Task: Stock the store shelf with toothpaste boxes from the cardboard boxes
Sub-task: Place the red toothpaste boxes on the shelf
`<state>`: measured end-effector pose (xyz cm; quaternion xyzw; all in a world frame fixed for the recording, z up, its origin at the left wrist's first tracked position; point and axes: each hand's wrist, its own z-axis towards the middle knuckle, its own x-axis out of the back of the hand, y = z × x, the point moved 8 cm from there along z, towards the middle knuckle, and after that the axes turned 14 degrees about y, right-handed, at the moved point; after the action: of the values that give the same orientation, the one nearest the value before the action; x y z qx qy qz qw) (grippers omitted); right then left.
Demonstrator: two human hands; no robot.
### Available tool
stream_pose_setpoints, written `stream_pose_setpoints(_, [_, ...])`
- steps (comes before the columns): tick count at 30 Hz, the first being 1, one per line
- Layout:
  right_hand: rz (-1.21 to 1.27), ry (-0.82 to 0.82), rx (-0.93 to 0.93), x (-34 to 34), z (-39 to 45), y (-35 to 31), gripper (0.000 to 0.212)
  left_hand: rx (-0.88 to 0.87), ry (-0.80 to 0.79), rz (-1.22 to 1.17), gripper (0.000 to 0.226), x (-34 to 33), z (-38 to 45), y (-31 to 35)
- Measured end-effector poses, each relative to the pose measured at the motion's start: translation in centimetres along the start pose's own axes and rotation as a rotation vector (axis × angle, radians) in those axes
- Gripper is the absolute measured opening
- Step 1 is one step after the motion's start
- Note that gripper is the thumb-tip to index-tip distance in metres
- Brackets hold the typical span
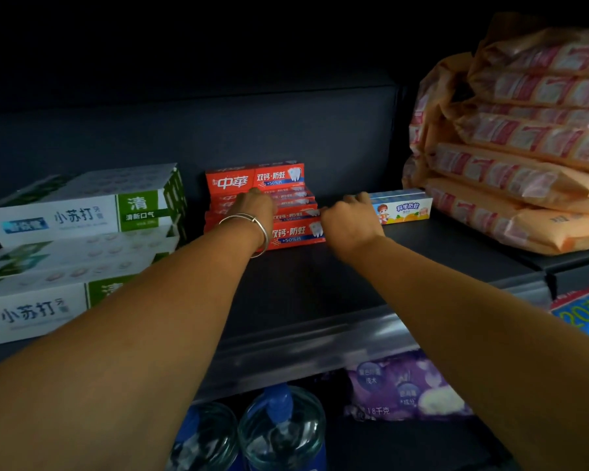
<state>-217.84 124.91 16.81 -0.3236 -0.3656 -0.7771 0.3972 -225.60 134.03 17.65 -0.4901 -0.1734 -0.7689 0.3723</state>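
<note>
At the far left of the dark shelf (306, 290), white and green toothpaste boxes (79, 212) are lying in a stack that is reaching out close to the shelf's near edge. Just right of them, with a narrow dark gap between, a stack of red toothpaste boxes (269, 180) is standing against the back wall. The left hand (255, 203), with a silver bangle (252, 229) on the wrist, is resting on the front of this red stack; its fingers are curling over the boxes, but whether they are gripping one is not possible to tell. The right hand (349, 219) is just beside the right end of the red stack, and its fingers are curling around the left end of a blue children's toothpaste box (403, 207), which is lying flat near the back. In front of both hands the shelf surface is lying open as far as the metal front rail (320, 338). At the right, orange wrapped packs (531, 141) are piling high, and their lower packs are coming close to the blue box. Under the rail, clear bottles with blue caps (279, 433) and a purple bag (402, 385) are standing on the lower level.
</note>
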Motion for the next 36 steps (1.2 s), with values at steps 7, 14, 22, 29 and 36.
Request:
stream_pose_setpoints(7, [-0.076, 0.054, 0.01, 0.0, 0.8, -0.5, 0.022, 0.032, 0.031, -0.057, 0.052, 0.0, -0.2, -0.5])
stream_pose_setpoints(14, [-0.11, 0.03, -0.015, -0.9, 1.3, -0.5, 0.023, 0.027, 0.055, -0.027, 0.05, 0.1, -0.1, -0.9])
stream_pose_setpoints(22, [-0.085, -0.046, -0.032, -1.5, 1.0, -0.5, 0.04, -0.003, 0.056, 0.057, 0.05, 0.0, 0.0, -0.6])
stream_pose_setpoints(29, [-0.053, -0.04, -0.023, -0.4, 0.0, 0.0, 0.04, -0.01, 0.022, 0.08, 0.055, 0.3, -1.2, -0.5])
stream_pose_setpoints(36, [-0.037, -0.008, 0.049, 4.3, -3.8, -0.5, 0.036, -0.029, -0.017, 0.064, 0.046, 2.9, -4.3, 1.2])
